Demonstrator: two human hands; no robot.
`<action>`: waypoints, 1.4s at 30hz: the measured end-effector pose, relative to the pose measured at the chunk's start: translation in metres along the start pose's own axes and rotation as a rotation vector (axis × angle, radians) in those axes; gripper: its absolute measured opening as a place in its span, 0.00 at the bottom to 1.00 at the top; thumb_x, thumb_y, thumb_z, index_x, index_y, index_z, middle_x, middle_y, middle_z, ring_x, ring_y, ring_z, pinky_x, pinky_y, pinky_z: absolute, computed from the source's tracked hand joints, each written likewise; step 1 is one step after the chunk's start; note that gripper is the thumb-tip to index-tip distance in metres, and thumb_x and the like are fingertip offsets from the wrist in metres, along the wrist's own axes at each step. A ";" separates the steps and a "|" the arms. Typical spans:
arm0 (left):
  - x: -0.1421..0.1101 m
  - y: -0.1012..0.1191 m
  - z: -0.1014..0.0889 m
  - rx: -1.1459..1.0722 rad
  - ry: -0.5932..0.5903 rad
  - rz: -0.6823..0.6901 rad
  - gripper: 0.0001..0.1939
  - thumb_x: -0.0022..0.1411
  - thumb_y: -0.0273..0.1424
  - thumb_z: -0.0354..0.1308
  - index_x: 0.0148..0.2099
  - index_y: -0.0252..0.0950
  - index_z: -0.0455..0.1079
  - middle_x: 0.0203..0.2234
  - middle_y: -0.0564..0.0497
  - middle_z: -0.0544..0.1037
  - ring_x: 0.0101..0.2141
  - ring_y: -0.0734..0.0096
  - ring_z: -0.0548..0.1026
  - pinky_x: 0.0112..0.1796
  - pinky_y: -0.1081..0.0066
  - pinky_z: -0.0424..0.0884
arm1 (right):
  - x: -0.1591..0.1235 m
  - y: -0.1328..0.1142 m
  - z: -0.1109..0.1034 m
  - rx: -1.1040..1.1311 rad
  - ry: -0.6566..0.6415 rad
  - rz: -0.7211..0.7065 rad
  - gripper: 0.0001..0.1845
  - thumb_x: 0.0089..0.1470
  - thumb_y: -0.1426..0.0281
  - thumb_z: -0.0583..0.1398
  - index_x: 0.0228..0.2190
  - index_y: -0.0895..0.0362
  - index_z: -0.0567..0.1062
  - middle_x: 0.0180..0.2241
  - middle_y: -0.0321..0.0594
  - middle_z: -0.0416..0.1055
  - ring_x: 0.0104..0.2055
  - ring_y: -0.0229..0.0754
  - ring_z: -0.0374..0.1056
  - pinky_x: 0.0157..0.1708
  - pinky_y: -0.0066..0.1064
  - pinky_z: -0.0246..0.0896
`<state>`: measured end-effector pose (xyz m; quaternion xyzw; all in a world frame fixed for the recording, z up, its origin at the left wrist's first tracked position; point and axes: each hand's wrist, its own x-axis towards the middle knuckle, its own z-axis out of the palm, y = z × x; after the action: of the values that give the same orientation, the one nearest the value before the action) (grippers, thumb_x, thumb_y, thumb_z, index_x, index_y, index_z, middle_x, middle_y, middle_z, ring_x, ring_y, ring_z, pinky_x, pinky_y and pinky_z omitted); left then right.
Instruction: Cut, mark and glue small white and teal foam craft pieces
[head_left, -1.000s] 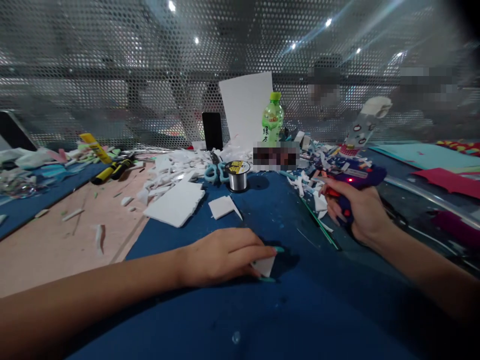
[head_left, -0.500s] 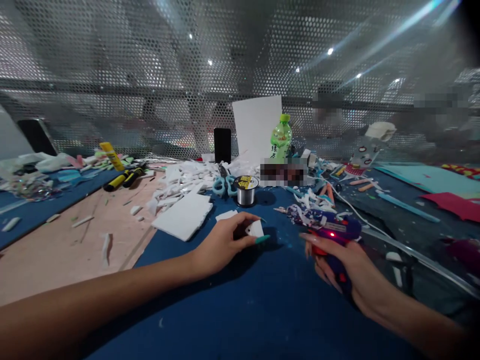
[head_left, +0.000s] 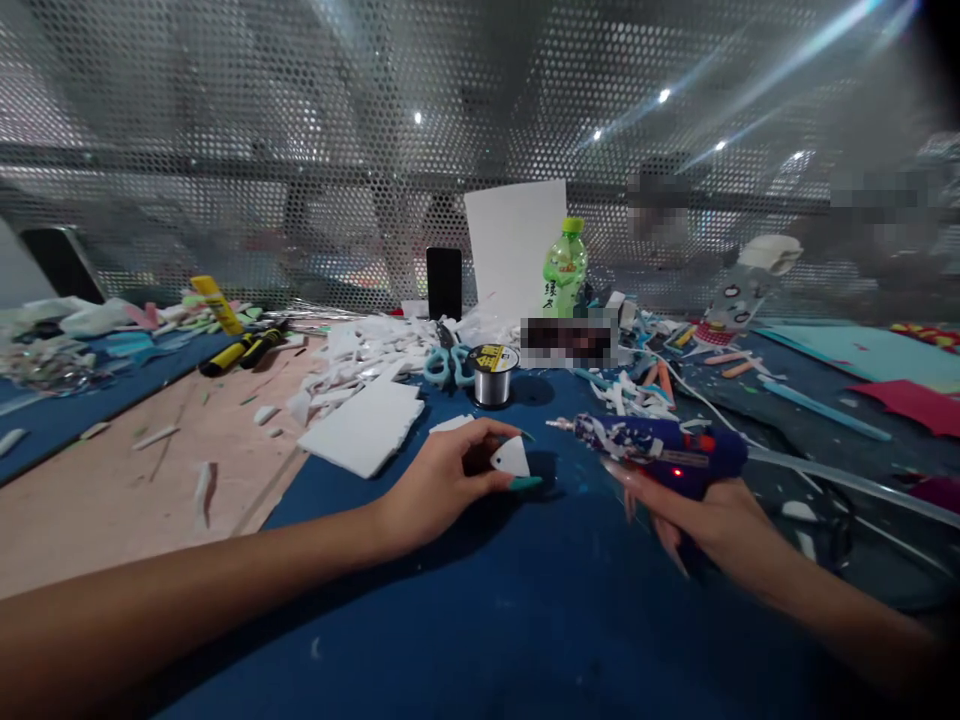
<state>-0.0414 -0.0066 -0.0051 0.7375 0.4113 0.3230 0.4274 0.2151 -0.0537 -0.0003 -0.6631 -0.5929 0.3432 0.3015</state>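
Between thumb and fingers, my left hand (head_left: 442, 485) pinches a small white foam piece (head_left: 513, 458) with a dark dot on it, just above the blue table. My right hand (head_left: 694, 515) is wrapped round the handle of a blue glue gun (head_left: 660, 450), whose red light is lit. The gun's nozzle points left toward the foam piece, a short gap away, and a clear glue stick (head_left: 847, 472) runs out of its back. Behind my left hand lie a larger white foam sheet (head_left: 365, 430), a spool of clear line (head_left: 493, 378) and light-blue scissors (head_left: 448, 368).
White foam scraps (head_left: 375, 345) heap up behind the sheet. A green bottle (head_left: 565, 270), a black phone (head_left: 444, 284) and an upright white board (head_left: 502, 240) stand at the back. Yellow-black tools (head_left: 244, 352) lie left; a clear tumbler (head_left: 731, 305) stands right.
My right hand has brought the glue gun up off the table and tilted it level, its body a little farther right. My left hand keeps its pinch on the foam piece.
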 end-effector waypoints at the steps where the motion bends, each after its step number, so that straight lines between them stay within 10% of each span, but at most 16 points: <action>1: 0.000 0.000 0.000 0.001 0.009 0.009 0.19 0.52 0.30 0.61 0.47 0.34 0.67 0.32 0.51 0.74 0.32 0.73 0.72 0.34 0.73 0.67 | -0.003 -0.002 0.001 -0.031 -0.019 -0.026 0.29 0.46 0.49 0.57 0.07 0.55 0.63 0.11 0.37 0.64 0.17 0.37 0.63 0.20 0.28 0.58; 21: -0.001 0.000 -0.001 0.101 -0.034 0.083 0.18 0.52 0.29 0.61 0.46 0.33 0.66 0.28 0.52 0.74 0.29 0.73 0.73 0.32 0.73 0.70 | -0.018 -0.016 0.009 -0.212 0.016 -0.520 0.06 0.48 0.68 0.55 0.23 0.54 0.70 0.20 0.36 0.67 0.21 0.38 0.64 0.24 0.31 0.61; 35: -0.002 -0.001 -0.001 0.114 -0.020 0.083 0.18 0.52 0.32 0.62 0.45 0.32 0.66 0.27 0.52 0.73 0.28 0.73 0.71 0.30 0.73 0.69 | -0.022 -0.020 0.012 -0.182 -0.047 -0.470 0.07 0.51 0.69 0.55 0.22 0.55 0.68 0.21 0.34 0.65 0.23 0.35 0.63 0.23 0.28 0.59; 42: -0.002 0.001 -0.001 0.117 0.011 0.088 0.18 0.53 0.28 0.59 0.48 0.35 0.69 0.30 0.52 0.74 0.30 0.74 0.71 0.33 0.74 0.69 | -0.021 0.005 0.023 -0.214 0.209 -0.347 0.16 0.47 0.58 0.58 0.34 0.53 0.76 0.35 0.44 0.74 0.40 0.51 0.70 0.41 0.44 0.65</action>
<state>-0.0429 -0.0085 -0.0042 0.7769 0.3989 0.3208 0.3665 0.1977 -0.0757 -0.0153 -0.6114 -0.6966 0.1509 0.3436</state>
